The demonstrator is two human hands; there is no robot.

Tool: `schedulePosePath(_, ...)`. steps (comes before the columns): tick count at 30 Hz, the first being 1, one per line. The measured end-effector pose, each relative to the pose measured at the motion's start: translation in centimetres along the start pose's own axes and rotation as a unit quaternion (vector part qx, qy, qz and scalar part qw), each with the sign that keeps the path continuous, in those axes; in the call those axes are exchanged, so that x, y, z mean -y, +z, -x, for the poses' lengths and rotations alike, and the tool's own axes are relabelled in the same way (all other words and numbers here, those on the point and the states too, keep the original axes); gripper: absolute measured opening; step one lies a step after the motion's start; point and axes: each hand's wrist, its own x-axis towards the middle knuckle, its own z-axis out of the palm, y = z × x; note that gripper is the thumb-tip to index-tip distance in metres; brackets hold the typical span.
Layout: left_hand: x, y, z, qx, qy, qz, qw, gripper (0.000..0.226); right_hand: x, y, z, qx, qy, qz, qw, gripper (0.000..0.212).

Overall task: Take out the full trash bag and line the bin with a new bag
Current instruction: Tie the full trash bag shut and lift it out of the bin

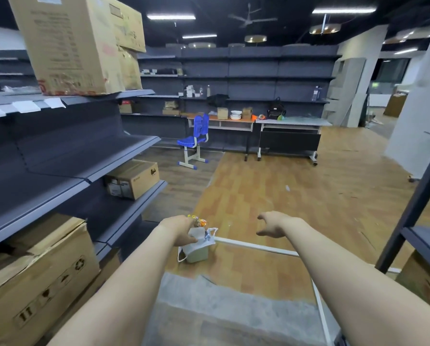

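A small pale bin (197,253) stands on the wooden floor just past the shelf end. A white trash bag (210,242) lines it, its loose edges and handles draped over the rim. Colourful wrappers (198,221) stick up out of the top. My left hand (181,229) reaches down onto the bin's near left rim, and its fingers curl over the bag's edge there. To the right of the bin my right hand (271,226) hovers above the floor, fingers loosely spread, holding nothing. I see no spare bag.
Dark shelving (89,171) with cardboard boxes (131,179) lines the left. A white floor strip (256,247) runs right from the bin. A dark metal frame (414,208) stands at the right. A blue chair (195,141) and desks (291,122) stand far ahead.
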Motion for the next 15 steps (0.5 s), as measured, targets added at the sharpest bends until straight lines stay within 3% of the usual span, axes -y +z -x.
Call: schedulePosePath(15,5.3,-6.2,-26.6,-0.014,-0.022,0.049,0.998,0.061,-0.7,-9.8,-26.2,-0.005,-0.017,0.017,1.0,0.064)
